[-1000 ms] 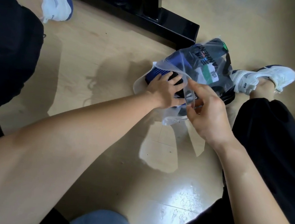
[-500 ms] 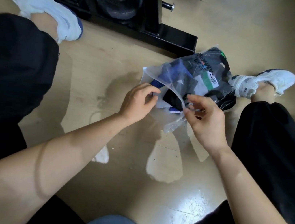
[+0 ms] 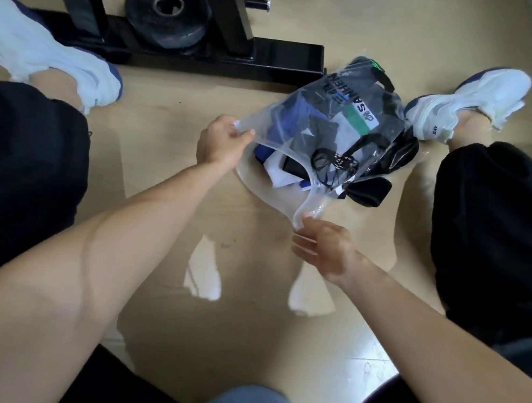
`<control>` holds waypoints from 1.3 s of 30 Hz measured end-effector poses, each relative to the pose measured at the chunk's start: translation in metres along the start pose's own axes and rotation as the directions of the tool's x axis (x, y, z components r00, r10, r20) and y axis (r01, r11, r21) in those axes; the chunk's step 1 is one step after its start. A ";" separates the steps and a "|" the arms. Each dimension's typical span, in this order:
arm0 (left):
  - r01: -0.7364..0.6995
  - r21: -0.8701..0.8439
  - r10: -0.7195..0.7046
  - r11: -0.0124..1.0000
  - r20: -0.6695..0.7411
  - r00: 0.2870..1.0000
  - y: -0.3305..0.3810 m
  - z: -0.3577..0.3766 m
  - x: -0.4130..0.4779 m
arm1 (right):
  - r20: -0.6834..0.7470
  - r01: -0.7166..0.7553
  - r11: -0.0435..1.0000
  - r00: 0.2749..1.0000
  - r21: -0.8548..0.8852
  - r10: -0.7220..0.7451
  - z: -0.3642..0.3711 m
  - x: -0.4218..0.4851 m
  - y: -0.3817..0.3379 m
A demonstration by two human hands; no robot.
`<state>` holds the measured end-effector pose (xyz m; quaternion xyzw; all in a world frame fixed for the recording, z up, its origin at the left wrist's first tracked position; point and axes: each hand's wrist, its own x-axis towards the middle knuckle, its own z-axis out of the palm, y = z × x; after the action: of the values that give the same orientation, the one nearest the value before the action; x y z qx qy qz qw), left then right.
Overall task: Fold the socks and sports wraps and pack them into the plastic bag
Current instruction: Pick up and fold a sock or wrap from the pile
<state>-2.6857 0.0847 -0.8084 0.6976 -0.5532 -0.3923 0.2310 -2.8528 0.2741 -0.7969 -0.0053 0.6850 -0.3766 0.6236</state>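
Both left hand [image 3: 221, 144] and right hand [image 3: 326, 250] fingers pinch the plastic bag [image 3: 339, 109], mouth nearward, bottom far-right.

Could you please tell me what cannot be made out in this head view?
- Head view: fabrics inside the plastic bag overlap behind glossy film; socks and wraps cannot be told apart or counted.
- Head view: black bundle by the bag's mouth; film hides whether it lies inside.
- Head view: black rack is cut off by the top edge.
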 end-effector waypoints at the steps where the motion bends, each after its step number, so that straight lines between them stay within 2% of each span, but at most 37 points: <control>1: -0.012 0.007 0.012 1.000 -0.015 1.000 -0.002 0.000 0.001 | 0.005 0.007 0.999 1.000 0.043 -0.007 0.001 0.000 0.003; 8: -0.051 0.022 0.052 0.998 -0.066 0.996 0.000 -0.007 -0.005 | -0.061 0.034 0.976 0.998 0.216 -0.021 -0.002 -0.011 0.006; 10: -0.058 0.023 0.059 0.998 -0.054 0.997 0.000 -0.014 -0.009 | -0.082 0.095 0.980 0.993 0.175 -0.082 -0.011 -0.018 0.002; 13: -0.061 0.015 0.061 0.998 -0.039 0.997 0.007 -0.030 -0.021 | -0.155 0.234 0.972 0.960 -0.020 -0.234 -0.023 -0.035 -0.016; 15: -0.043 0.012 0.044 0.999 -0.036 0.998 0.005 -0.044 -0.024 | -0.161 0.317 0.945 0.931 -0.083 -0.326 -0.031 -0.048 -0.034; 19: -0.039 -0.083 0.038 0.996 -0.015 0.999 -0.017 -0.065 -0.001 | -0.179 0.444 0.894 0.876 -0.069 -0.448 -0.055 -0.071 -0.057; 22: -0.081 -0.104 0.078 0.991 -0.035 0.996 0.028 -0.090 -0.038 | -0.218 0.541 0.841 0.818 -0.022 -0.532 -0.063 -0.088 -0.068; 32: -0.253 -0.202 0.231 0.946 -0.126 0.965 0.113 -0.144 -0.074 | -0.187 0.728 0.685 0.676 0.022 -0.713 -0.067 -0.148 -0.141; 36: -0.210 -0.219 0.172 0.953 -0.183 0.968 0.119 -0.158 -0.076 | -0.123 0.716 0.697 0.690 -0.024 -0.713 -0.063 -0.146 -0.151; 39: -0.089 -0.234 0.047 0.968 -0.178 0.983 0.094 -0.167 -0.067 | -0.042 0.697 0.716 0.715 -0.045 -0.698 -0.049 -0.139 -0.143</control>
<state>-2.6128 0.1030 -0.6201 0.6760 -0.5035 -0.3870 0.3738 -2.9301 0.2626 -0.6073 -0.2605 0.6547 -0.5748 0.4161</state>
